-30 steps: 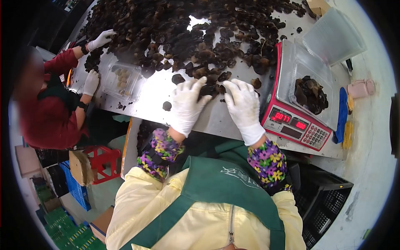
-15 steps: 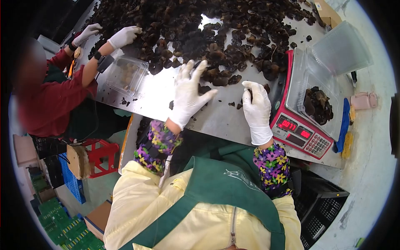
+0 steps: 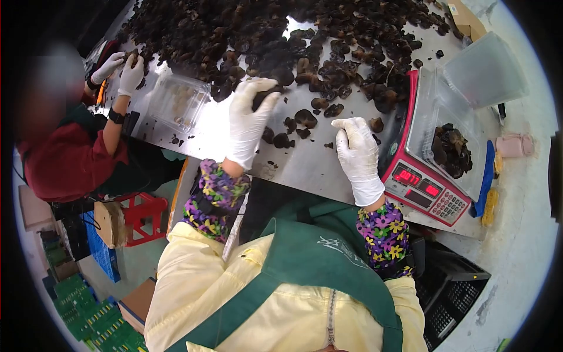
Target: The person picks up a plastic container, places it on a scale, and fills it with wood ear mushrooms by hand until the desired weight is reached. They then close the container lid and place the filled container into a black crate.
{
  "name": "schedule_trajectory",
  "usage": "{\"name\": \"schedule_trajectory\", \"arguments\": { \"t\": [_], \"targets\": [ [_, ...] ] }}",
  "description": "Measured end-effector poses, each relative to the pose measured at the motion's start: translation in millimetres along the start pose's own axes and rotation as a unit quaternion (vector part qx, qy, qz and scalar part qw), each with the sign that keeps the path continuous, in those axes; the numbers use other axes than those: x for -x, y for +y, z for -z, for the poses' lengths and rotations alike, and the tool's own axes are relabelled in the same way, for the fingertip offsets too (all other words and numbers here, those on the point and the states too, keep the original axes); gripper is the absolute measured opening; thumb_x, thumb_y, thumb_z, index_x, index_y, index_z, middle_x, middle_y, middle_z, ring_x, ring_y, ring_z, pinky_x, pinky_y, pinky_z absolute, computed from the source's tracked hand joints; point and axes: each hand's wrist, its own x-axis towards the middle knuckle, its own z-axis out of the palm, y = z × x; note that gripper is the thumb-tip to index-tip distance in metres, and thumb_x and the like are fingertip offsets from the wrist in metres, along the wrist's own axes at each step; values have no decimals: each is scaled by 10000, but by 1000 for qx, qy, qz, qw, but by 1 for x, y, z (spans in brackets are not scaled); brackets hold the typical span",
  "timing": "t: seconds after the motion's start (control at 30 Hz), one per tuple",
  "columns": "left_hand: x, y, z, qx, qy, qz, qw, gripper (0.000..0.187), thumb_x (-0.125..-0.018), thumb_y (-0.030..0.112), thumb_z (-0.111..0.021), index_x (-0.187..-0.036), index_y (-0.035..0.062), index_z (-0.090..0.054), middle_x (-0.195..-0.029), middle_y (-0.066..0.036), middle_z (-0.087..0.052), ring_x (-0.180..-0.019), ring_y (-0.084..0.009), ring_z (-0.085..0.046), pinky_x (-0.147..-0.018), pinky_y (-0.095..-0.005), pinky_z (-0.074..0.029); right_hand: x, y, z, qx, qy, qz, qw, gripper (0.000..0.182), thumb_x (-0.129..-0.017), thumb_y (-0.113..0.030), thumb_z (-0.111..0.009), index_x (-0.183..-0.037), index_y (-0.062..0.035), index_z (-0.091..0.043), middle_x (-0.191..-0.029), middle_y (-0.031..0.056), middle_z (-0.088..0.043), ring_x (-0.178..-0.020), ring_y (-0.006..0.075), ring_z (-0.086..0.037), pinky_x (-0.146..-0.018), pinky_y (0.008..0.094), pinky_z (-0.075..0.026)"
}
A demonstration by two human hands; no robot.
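Note:
My left hand (image 3: 248,120), in a white glove, curls its thumb and fingers around a dark brown mushroom piece (image 3: 262,98) at the front edge of the large dark heap (image 3: 252,35). To the right, my right hand (image 3: 359,154), gloved too, hangs over the metal table with its fingers bent down and pressed together; what is under the fingertips is hidden. Several loose dark pieces (image 3: 305,118) lie between my hands. Beside my right hand stands a red scale (image 3: 431,190), bearing a clear plastic box (image 3: 478,170) with dark pieces inside.
A co-worker in dark red sleeves (image 3: 76,154) works at the left with gloved hands. Near them is a clear lidded box (image 3: 179,102). An upright clear container (image 3: 485,71) stands behind the scale. Blue cloth (image 3: 482,182) and a pink object (image 3: 515,146) lie at the right.
My left hand has moved slightly up and left and closed around a piece. Several loose pieces now lie nearer, between my hands. The co-worker's hands have come together over the table.

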Motion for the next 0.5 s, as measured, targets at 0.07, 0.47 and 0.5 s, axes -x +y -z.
{"name": "schedule_trajectory", "arguments": {
  "t": [0.07, 0.47, 0.5],
  "targets": [
    [5, 1, 20, 166, -11, 254, 953, 173, -933, 97, -718, -1100, 57, -699, -981, -15, -694, -883, -122, -640, -806, -256, -517, 0, -3, -3, -3, -12, 11, 1000, 150, -871, -44, -628, -1004, -102, -669, -947, 107, -623, -884, 312, -631, -788, 430, -515],
    [26, -36, 41, 414, 56, 412, 810, 517, -965, 514, -638, -1234, 72, -626, -1007, -91, -689, -791, -182, -688, -552, -343, -602, -8, -30, -28, -24, -56, 54, 997, 174, -858, -62, -686, -1027, -94, -657, -935, 120, -609, -885, 326, -622, -781, 435, -511],
    [34, -54, 40, 416, 58, 410, 810, 517, -965, 514, -638, -1234, 72, -626, -1007, -91, -689, -791, -182, -688, -552, -343, -602, -10, -31, -28, -24, -56, 58, 996, 174, -858, -62, -686, -1027, -94, -657, -935, 120, -609, -885, 326, -622, -781, 435, -511]
  ]
}}
